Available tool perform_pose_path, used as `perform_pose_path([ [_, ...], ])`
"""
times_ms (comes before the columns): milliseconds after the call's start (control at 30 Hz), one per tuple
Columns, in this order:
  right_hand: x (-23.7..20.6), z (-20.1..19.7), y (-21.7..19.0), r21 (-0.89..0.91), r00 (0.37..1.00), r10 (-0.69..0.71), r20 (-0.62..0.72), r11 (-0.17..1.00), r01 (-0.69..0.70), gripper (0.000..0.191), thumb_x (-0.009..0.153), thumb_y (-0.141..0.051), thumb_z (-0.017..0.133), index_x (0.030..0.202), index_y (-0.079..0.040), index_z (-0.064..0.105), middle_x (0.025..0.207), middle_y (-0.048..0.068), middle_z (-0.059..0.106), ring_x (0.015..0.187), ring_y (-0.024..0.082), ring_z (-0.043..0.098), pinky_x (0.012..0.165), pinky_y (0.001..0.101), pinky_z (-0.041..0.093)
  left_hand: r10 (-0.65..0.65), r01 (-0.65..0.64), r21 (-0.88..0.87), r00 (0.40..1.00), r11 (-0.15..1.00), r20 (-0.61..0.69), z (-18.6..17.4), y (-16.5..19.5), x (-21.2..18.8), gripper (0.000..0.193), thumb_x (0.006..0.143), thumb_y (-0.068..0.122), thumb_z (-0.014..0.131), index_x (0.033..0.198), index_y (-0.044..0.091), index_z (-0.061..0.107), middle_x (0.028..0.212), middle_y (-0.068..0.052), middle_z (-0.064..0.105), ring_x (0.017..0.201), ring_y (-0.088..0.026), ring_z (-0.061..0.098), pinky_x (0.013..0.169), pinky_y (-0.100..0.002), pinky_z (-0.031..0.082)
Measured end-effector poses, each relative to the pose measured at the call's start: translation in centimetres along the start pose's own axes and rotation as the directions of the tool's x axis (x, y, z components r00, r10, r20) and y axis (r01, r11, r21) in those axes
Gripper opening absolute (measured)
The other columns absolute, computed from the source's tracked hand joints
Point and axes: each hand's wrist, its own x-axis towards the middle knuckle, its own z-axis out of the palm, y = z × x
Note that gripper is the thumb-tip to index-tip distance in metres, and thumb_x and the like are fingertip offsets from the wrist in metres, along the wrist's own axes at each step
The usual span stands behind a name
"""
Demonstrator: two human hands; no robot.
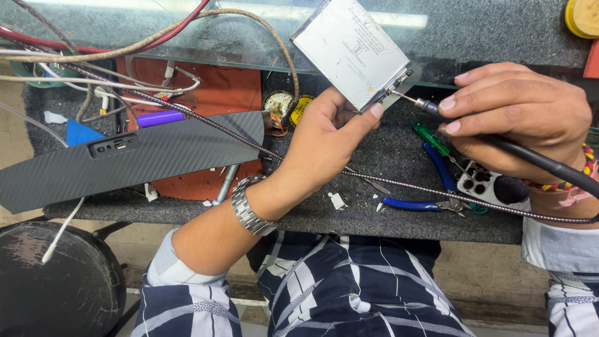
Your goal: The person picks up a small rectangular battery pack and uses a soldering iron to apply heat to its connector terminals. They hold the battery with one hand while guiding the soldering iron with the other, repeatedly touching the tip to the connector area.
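My left hand [324, 140] holds a flat silver-white battery pack [352, 50] tilted above the dark workbench [387, 218], fingers gripping its lower corner. My right hand [521, 118] grips a black soldering iron [499, 143], whose thin metal tip touches the pack's lower right corner near the connector. A metal watch [249, 209] sits on my left wrist. A coloured thread band is on my right wrist.
A long black carbon-pattern panel [131, 159] lies at the left over a red mat [215, 93]. Blue-handled pliers [430, 187], a green tool [430, 137], a purple cylindrical cell [160, 117], tangled cables [125, 50], a braided cord [405, 184] and a round black stool [56, 287] surround the hands.
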Motion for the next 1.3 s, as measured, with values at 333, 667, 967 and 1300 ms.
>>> perform_pose_path([
  [333,-0.08,-0.06,0.17,-0.008,1.000,-0.007,0.009,1.000,0.007,0.022,0.075,-0.004,0.082,0.094,-0.005,0.073,0.104,0.013,0.073,0.100,0.024,0.073,0.105,0.0470,0.056,-0.009,0.009,0.030,1.000,1.000,-0.018,0.01,0.06,0.07,0.025,0.099,0.015,0.072,0.117,-0.001,0.067,0.099,-0.002,0.071,0.088,-0.006,0.066,0.080,-0.023,0.056],
  [667,-0.09,-0.03,0.22,0.000,1.000,-0.002,-0.007,1.000,0.002,0.022,0.074,-0.003,0.082,0.094,-0.005,0.073,0.103,0.014,0.073,0.100,0.024,0.073,0.105,0.0472,0.056,-0.020,0.021,0.071,1.000,0.997,-0.022,-0.09,0.09,0.19,0.026,0.098,0.017,0.072,0.116,-0.001,0.067,0.096,-0.002,0.071,0.086,-0.007,0.066,0.078,-0.023,0.056],
  [967,-0.03,-0.02,0.08,0.011,1.000,0.002,-0.020,1.000,-0.002,0.021,0.074,-0.001,0.081,0.093,-0.004,0.073,0.102,0.015,0.073,0.100,0.025,0.073,0.105,0.0477,0.056,-0.036,0.038,0.082,0.999,0.996,-0.025,-0.06,0.42,0.23,0.027,0.097,0.018,0.072,0.116,-0.001,0.067,0.095,-0.003,0.072,0.086,-0.007,0.067,0.078,-0.023,0.056],
  [1300,-0.11,0.02,0.32,0.016,1.000,-0.024,-0.011,1.000,0.024,0.019,0.075,-0.003,0.082,0.092,-0.005,0.073,0.102,0.013,0.073,0.101,0.025,0.073,0.105,0.0477,0.056,-0.033,0.035,0.119,0.999,0.992,-0.019,-0.15,0.58,0.28,0.026,0.097,0.018,0.072,0.115,-0.001,0.068,0.094,-0.003,0.072,0.085,-0.007,0.067,0.077,-0.022,0.056],
])
